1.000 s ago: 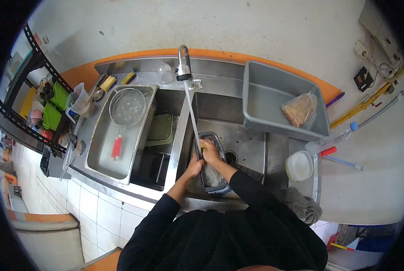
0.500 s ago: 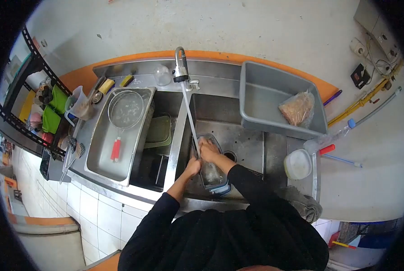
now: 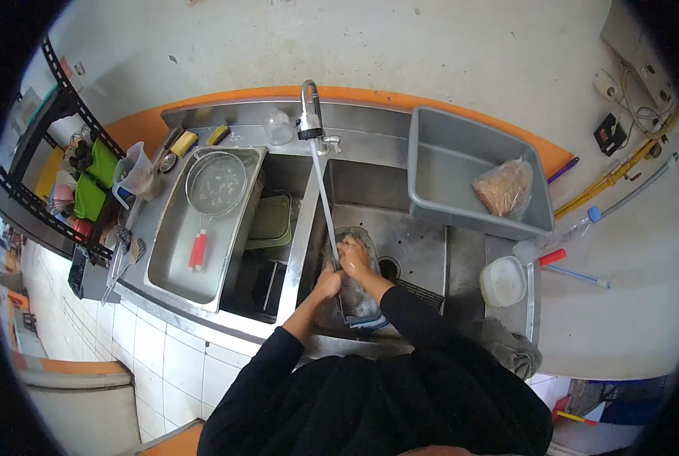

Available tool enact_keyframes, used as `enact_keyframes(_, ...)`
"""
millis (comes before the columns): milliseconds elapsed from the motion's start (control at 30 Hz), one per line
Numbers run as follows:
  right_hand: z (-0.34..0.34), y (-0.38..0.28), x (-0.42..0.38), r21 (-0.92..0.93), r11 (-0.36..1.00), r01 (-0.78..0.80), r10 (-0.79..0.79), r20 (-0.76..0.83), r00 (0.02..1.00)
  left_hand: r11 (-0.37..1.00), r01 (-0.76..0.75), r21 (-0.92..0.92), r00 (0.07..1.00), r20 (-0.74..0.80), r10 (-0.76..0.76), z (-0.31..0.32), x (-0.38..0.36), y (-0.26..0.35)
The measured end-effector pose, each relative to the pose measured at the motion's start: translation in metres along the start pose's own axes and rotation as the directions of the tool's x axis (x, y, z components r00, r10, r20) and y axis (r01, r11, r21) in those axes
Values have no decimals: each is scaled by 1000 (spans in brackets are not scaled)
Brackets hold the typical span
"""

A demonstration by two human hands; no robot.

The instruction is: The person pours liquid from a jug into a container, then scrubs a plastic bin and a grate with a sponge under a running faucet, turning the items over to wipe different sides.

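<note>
A rectangular clear plastic container [image 3: 364, 304] with a bluish near end lies in the right sink basin, holding cloudy, sudsy water. My left hand [image 3: 329, 283] is closed at its left side, thumb up along the wall. My right hand [image 3: 354, 257] reaches into the container's far half, fingers curled downward; whatever they press or hold is hidden beneath them. From the tap [image 3: 310, 125] a stream of water [image 3: 324, 190] falls right beside both hands.
A steel pan [image 3: 174, 262] with a red-handled strainer [image 3: 216, 184] stands left, near a green container [image 3: 269, 220]. Behind right is a grey tub [image 3: 438, 178] with a bagged item [image 3: 500, 188]. A white tub [image 3: 503, 281] and grey cloth [image 3: 510, 348] lie right.
My right wrist has lowered slightly toward me, its fingers still in the container. The left hand stays at the container's side. The whole view has shifted a little.
</note>
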State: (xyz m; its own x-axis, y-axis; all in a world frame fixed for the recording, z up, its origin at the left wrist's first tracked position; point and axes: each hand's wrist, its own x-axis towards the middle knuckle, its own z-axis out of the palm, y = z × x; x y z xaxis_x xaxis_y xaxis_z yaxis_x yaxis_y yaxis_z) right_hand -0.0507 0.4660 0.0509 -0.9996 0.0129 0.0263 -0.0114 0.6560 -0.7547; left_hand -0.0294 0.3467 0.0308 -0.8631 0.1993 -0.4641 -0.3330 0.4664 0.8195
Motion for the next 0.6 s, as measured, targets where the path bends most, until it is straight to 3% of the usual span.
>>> enact_keyframes(33,5,7,-2,5,989,148,-148,-50,988,1000,-9,13,1000,-4,9,1,9,-10)
enact_keyframes(67,6,14,-4,7,989,149,-148,-48,988,999,-18,28,1000,-5,18,2,13,-17)
enact_keyframes(133,2,22,-5,-9,953,304,-301,119,946,999,-18,-38,1000,2,18,4,14,-24)
enact_keyframes(167,0,22,-4,-13,952,307,-303,120,945,994,-18,-107,1000,11,20,5,14,-23)
enact_keyframes(267,-4,21,-9,-31,971,239,-231,161,959,1000,-19,4,1000,6,19,8,-1,-8)
enact_keyframes(333,1,14,3,-150,984,-92,70,-147,987,997,-12,75,1000,19,10,11,-3,-1)
enact_keyframes(367,-1,15,2,-164,986,-2,-34,-214,976,989,-4,147,1000,26,0,11,-4,1)
enact_keyframes(400,1,13,-1,-155,988,-4,-29,-213,977,988,2,155,1000,24,-6,9,-6,1)
enact_keyframes(467,12,27,-4,35,986,166,-154,-219,963,998,-53,37,998,-26,54,9,-4,5)
enact_keyframes(500,21,40,-3,163,973,163,-146,-115,983,986,-143,-85,990,-9,142,14,18,-20)
enact_keyframes(533,19,40,-11,156,974,161,-145,-112,983,986,-142,-92,990,-7,142,15,25,-29)
enact_keyframes(600,9,34,-26,193,935,298,-307,20,951,931,-81,-355,996,-54,66,17,34,-34)
